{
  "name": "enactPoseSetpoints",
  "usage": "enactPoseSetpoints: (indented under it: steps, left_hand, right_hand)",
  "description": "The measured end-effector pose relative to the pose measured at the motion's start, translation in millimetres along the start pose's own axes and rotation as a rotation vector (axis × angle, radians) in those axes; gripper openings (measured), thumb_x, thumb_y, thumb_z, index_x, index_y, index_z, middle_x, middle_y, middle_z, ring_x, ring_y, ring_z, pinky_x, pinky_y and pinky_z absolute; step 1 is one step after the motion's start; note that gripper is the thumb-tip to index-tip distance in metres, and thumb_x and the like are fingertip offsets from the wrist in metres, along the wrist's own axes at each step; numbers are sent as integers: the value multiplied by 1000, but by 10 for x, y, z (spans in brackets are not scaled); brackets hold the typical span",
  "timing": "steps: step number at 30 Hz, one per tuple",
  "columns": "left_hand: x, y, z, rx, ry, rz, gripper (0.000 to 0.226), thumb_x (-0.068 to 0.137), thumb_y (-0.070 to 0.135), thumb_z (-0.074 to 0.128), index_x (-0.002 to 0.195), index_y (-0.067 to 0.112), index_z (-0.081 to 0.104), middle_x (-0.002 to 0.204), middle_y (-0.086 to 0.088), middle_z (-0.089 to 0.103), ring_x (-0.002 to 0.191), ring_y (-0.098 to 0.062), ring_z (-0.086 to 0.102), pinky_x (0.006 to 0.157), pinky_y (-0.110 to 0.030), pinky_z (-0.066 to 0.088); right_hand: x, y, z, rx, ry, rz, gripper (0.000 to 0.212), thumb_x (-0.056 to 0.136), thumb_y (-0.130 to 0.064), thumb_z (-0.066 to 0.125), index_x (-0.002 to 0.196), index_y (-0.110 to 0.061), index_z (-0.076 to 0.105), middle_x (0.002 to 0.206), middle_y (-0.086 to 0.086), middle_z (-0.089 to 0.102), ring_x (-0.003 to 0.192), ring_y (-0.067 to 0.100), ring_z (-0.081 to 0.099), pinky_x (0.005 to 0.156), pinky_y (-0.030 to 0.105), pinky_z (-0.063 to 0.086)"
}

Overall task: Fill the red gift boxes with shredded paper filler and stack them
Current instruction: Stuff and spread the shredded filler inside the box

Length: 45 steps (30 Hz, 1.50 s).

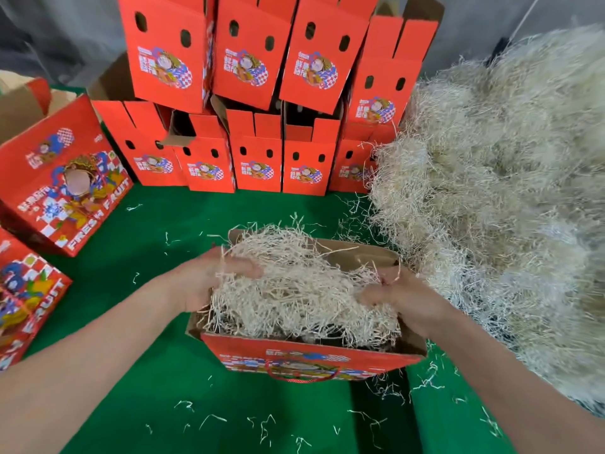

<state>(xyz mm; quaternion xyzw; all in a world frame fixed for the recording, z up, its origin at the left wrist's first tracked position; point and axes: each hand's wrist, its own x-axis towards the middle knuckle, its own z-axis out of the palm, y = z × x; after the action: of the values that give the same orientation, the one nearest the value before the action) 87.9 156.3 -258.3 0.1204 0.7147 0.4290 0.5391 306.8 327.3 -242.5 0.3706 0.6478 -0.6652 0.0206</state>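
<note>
An open red gift box (304, 358) stands on the green table in front of me, heaped with pale shredded paper filler (294, 286). My left hand (209, 276) presses on the filler at the box's left side, fingers spread over the strands. On the right side, my right hand (399, 296) grips a tuft of filler, fingers curled into it. A big pile of the same shredded paper (497, 191) lies to the right.
Two tiers of open red boxes (255, 93) are stacked along the back. Two closed red boxes (62, 185) sit at the left, one partly cut off. Loose shreds lie scattered over the green cloth (163, 306).
</note>
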Motion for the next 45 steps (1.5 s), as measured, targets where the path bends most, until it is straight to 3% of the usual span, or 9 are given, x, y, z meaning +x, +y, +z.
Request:
enactPoseSetpoints:
  steps: [7,12,16,19,22,26,30,37,45]
  left_hand:
    - [-42,88,298,65,-181,-36,93,46,43,80,131,26,47,147,5,34,142,-21,13,114,-48,2]
    - [53,142,526,123,-83,83,41,66,3,77,101,18,63,97,14,63,117,-18,47,90,-30,39]
    - [49,160,400,47,-67,56,25,52,16,82,76,18,76,100,9,67,96,-10,59,79,-25,47]
    - [-32,146,271,24,-119,55,8,47,27,79,54,29,74,109,13,60,105,-5,53,103,-29,37]
    - [-37,129,354,23,-125,88,27,44,32,82,68,24,74,122,4,58,128,-18,40,115,-41,17]
    - [-5,100,511,119,-261,133,47,51,19,87,93,24,68,101,4,72,102,-6,63,99,-28,39]
    - [-11,113,346,153,-143,137,35,65,-5,75,88,22,72,92,11,72,93,-5,64,96,-27,38]
    - [-52,93,67,125,-58,53,130,38,25,80,148,23,10,142,2,40,138,-26,23,113,-48,7]
    - [-109,65,86,87,-83,100,80,43,21,74,119,22,47,110,16,39,117,-9,26,107,-37,15]
  right_hand:
    - [144,-34,215,87,-27,-31,14,76,-18,70,70,-13,59,90,-7,68,93,-1,53,97,29,22]
    - [122,-58,377,-21,-101,-62,82,55,-32,86,126,-22,46,135,-8,45,125,14,42,107,31,26]
    - [65,-66,323,-177,-37,-111,29,75,-13,75,102,-14,64,94,-2,71,86,6,67,90,30,49]
    - [18,-87,164,-89,26,-32,60,74,-21,72,126,-22,41,97,-14,56,76,-2,56,89,19,32]
    - [9,-91,210,-76,-78,-12,78,63,-33,78,130,-16,41,114,-11,57,97,7,56,99,30,30]
    - [119,-37,519,-153,-47,-134,26,71,-16,78,93,-12,64,98,-5,69,95,6,62,93,28,46]
    - [138,-15,315,-49,1,-55,33,71,-19,77,93,-20,52,100,-5,59,91,2,55,73,13,41]
    - [60,56,-31,-83,-31,16,120,44,-41,81,142,-10,19,143,8,32,111,16,38,98,29,28]
    - [74,92,-200,-32,-5,62,107,55,-22,79,144,-17,19,148,4,26,125,19,33,108,37,19]
